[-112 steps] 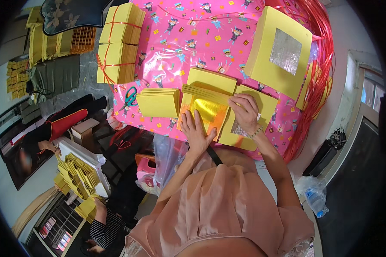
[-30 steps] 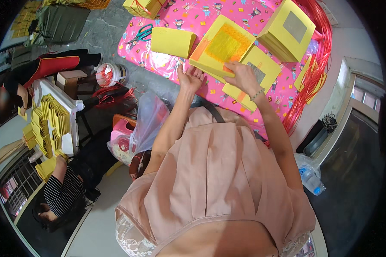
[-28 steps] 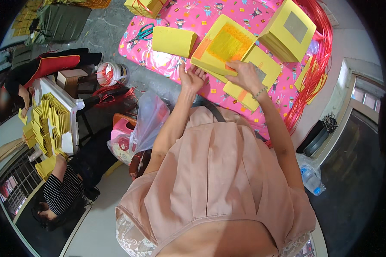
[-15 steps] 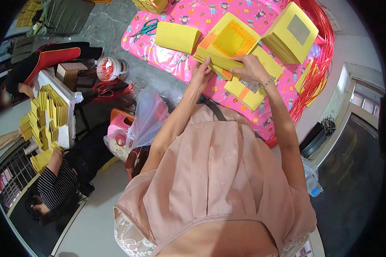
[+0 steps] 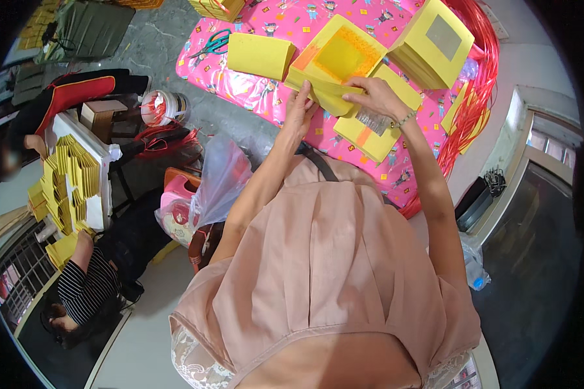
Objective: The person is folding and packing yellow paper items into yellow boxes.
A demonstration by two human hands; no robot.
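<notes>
- Yellow paper (image 5: 336, 59), left end: left hand (image 5: 296, 113) pinches its near edge.
- Middle: on pink tablecloth (image 5: 256, 91); probably light, pliable, easily creased, best held by edges.
- Right end: right hand (image 5: 379, 98) grasps the bent-up edge.

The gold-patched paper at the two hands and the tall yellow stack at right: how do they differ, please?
The gold-patched paper has orange around its patch; the tall yellow stack has a plain silver patch. The gold-patched paper's near edge is bent up at the left hand and right hand; neither touches the tall yellow stack. The tall yellow stack looks thicker than the gold-patched paper. Both are yellow.
</notes>
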